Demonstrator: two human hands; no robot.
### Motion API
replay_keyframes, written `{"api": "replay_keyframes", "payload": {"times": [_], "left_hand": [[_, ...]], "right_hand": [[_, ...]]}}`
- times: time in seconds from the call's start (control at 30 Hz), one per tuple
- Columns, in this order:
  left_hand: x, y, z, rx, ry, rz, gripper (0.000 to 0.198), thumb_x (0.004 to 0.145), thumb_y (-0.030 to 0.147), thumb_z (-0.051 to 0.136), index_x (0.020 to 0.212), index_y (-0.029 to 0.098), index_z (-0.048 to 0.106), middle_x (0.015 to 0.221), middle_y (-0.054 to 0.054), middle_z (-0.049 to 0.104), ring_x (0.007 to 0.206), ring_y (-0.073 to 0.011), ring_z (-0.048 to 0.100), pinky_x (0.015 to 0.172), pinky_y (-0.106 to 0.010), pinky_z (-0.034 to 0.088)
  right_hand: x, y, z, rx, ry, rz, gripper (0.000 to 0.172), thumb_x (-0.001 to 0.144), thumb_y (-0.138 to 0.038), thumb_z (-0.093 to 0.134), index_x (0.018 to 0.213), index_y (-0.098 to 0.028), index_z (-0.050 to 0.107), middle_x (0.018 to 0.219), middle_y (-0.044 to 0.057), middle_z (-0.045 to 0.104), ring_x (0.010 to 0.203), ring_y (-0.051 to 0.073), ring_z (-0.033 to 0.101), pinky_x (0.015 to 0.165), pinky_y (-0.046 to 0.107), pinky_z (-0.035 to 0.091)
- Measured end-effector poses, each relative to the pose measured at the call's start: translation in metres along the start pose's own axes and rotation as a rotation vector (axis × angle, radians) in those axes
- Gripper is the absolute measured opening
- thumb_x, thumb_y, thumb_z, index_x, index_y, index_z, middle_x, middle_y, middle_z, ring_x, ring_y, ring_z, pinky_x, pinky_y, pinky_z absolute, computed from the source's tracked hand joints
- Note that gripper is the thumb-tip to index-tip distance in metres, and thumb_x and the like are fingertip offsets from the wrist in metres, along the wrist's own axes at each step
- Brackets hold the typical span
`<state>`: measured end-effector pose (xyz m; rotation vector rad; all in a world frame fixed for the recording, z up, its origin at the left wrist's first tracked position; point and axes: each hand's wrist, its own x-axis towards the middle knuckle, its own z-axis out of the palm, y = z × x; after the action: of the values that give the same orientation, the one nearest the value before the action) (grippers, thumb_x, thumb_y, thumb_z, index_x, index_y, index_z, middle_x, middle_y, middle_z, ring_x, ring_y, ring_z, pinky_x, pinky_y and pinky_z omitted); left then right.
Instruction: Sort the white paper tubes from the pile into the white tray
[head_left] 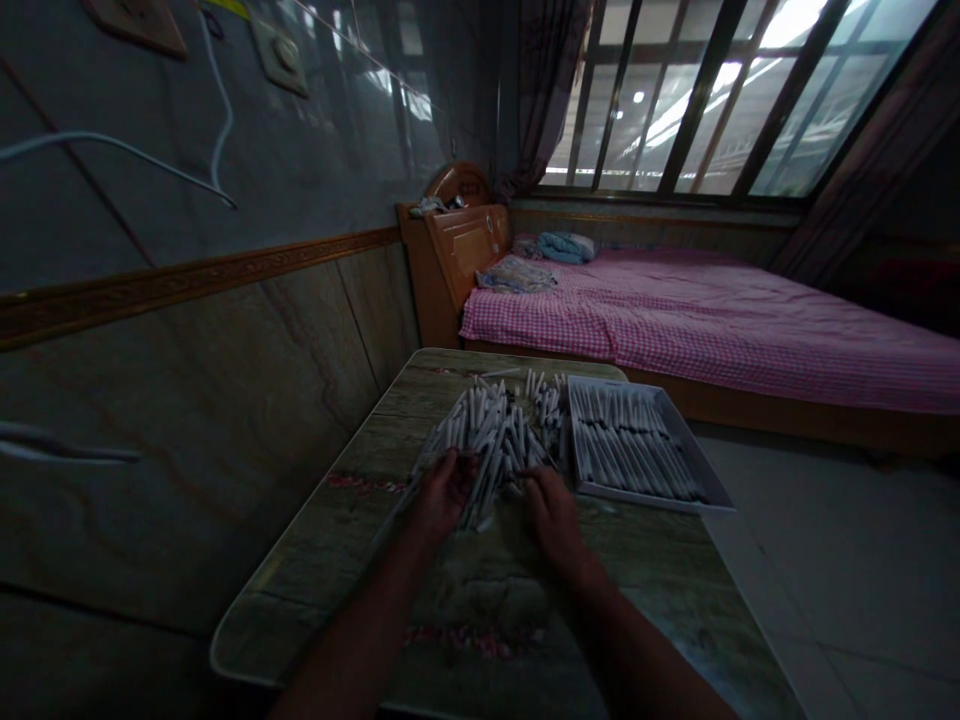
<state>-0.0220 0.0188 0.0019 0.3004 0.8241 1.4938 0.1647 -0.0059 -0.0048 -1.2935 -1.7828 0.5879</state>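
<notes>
A loose heap of slim white pen-like sticks [491,430] with dark ends lies on the table. At the near left side of this heap is my left hand [444,492], its fingers curled together; what they hold, if anything, is too dark to make out. My right hand [553,510] reaches to the heap's near right side with bent fingers closed at the tips. Whether a stick sits between them is hidden. Right of the heap, a shallow white tray [694,455] holds similar sticks, laid side by side in two rows.
The table [465,590] has a wood-look top with rounded corners. Along its left runs a tiled wall [300,350] with hanging white cables [112,140]. Beyond the table's far edge stands a bed [675,310] with a pink checked sheet. Tiled floor [825,530] lies to the right.
</notes>
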Motion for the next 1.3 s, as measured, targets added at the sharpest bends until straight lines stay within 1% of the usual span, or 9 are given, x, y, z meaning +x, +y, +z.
{"api": "replay_keyframes", "payload": {"times": [0.07, 0.13, 0.33, 0.63, 0.87, 1.03, 1.13, 1.2, 1.3], "left_hand": [[0.001, 0.003, -0.001, -0.051, 0.020, -0.025, 0.006, 0.085, 0.017, 0.067, 0.079, 0.016, 0.064, 0.073, -0.002, 0.075, 0.067, -0.0125, 0.073, 0.060, -0.019, 0.059], [0.002, 0.003, -0.001, -0.068, 0.013, -0.029, 0.007, 0.085, 0.016, 0.066, 0.079, 0.015, 0.065, 0.074, -0.002, 0.075, 0.067, -0.0129, 0.073, 0.060, -0.019, 0.059], [-0.001, -0.004, 0.000, -0.015, -0.025, 0.017, 0.005, 0.084, 0.017, 0.069, 0.080, 0.015, 0.066, 0.077, -0.003, 0.076, 0.067, -0.0128, 0.073, 0.060, -0.019, 0.060], [-0.004, -0.011, 0.002, 0.083, -0.045, 0.001, 0.016, 0.077, 0.018, 0.076, 0.086, 0.014, 0.063, 0.078, -0.003, 0.076, 0.069, -0.0147, 0.073, 0.063, -0.021, 0.059], [-0.004, -0.012, 0.002, 0.085, -0.031, 0.001, 0.017, 0.076, 0.016, 0.076, 0.084, 0.014, 0.062, 0.076, -0.003, 0.075, 0.068, -0.0142, 0.073, 0.063, -0.021, 0.059], [-0.004, -0.012, 0.001, 0.084, -0.049, 0.018, 0.023, 0.072, 0.018, 0.080, 0.086, 0.014, 0.062, 0.079, -0.004, 0.076, 0.069, -0.0147, 0.073, 0.065, -0.022, 0.059], [-0.004, -0.012, 0.001, 0.100, -0.047, 0.027, 0.027, 0.069, 0.020, 0.083, 0.084, 0.014, 0.062, 0.078, -0.003, 0.076, 0.070, -0.0145, 0.073, 0.064, -0.022, 0.058], [-0.004, -0.012, 0.001, 0.131, -0.060, 0.029, 0.031, 0.066, 0.023, 0.085, 0.084, 0.014, 0.062, 0.078, -0.003, 0.075, 0.070, -0.0147, 0.072, 0.065, -0.022, 0.058], [-0.006, -0.014, 0.001, 0.185, -0.105, 0.037, 0.037, 0.061, 0.028, 0.088, 0.084, 0.014, 0.063, 0.078, -0.003, 0.075, 0.071, -0.0157, 0.072, 0.066, -0.024, 0.057]], "right_hand": [[0.001, -0.003, 0.001, -0.182, -0.113, -0.030, 0.022, 0.095, -0.022, 0.043, 0.093, -0.020, 0.065, 0.094, 0.007, 0.063, 0.093, 0.020, 0.058, 0.085, 0.031, 0.045], [0.002, -0.008, 0.003, -0.335, -0.189, -0.047, 0.020, 0.094, -0.020, 0.047, 0.091, -0.020, 0.067, 0.094, 0.008, 0.064, 0.093, 0.021, 0.057, 0.083, 0.030, 0.044], [0.003, -0.014, 0.009, -0.573, -0.233, -0.041, 0.015, 0.093, -0.019, 0.053, 0.097, -0.021, 0.068, 0.101, 0.008, 0.065, 0.099, 0.023, 0.056, 0.082, 0.030, 0.042], [0.005, -0.017, 0.015, -0.718, -0.322, -0.090, 0.013, 0.094, -0.015, 0.054, 0.098, -0.020, 0.065, 0.101, 0.008, 0.066, 0.096, 0.023, 0.059, 0.079, 0.030, 0.042], [0.003, -0.011, 0.023, -0.696, -0.286, -0.100, 0.014, 0.092, -0.013, 0.053, 0.096, -0.020, 0.065, 0.097, 0.009, 0.067, 0.093, 0.023, 0.061, 0.074, 0.030, 0.043], [-0.001, -0.009, 0.023, -0.546, -0.197, -0.116, 0.021, 0.086, -0.007, 0.053, 0.096, -0.019, 0.067, 0.097, 0.010, 0.066, 0.091, 0.023, 0.061, 0.073, 0.030, 0.044], [-0.001, -0.005, 0.020, -0.227, -0.042, -0.109, 0.022, 0.087, -0.010, 0.050, 0.097, -0.019, 0.068, 0.095, 0.009, 0.066, 0.087, 0.021, 0.061, 0.076, 0.030, 0.047], [0.001, -0.001, 0.019, 0.060, 0.072, -0.037, 0.020, 0.086, -0.017, 0.050, 0.094, -0.019, 0.068, 0.091, 0.007, 0.068, 0.086, 0.020, 0.062, 0.078, 0.030, 0.048], [0.006, 0.004, 0.022, 0.447, 0.184, 0.207, 0.016, 0.079, -0.029, 0.058, 0.087, -0.019, 0.068, 0.080, 0.003, 0.069, 0.077, 0.019, 0.063, 0.071, 0.030, 0.049]]}}
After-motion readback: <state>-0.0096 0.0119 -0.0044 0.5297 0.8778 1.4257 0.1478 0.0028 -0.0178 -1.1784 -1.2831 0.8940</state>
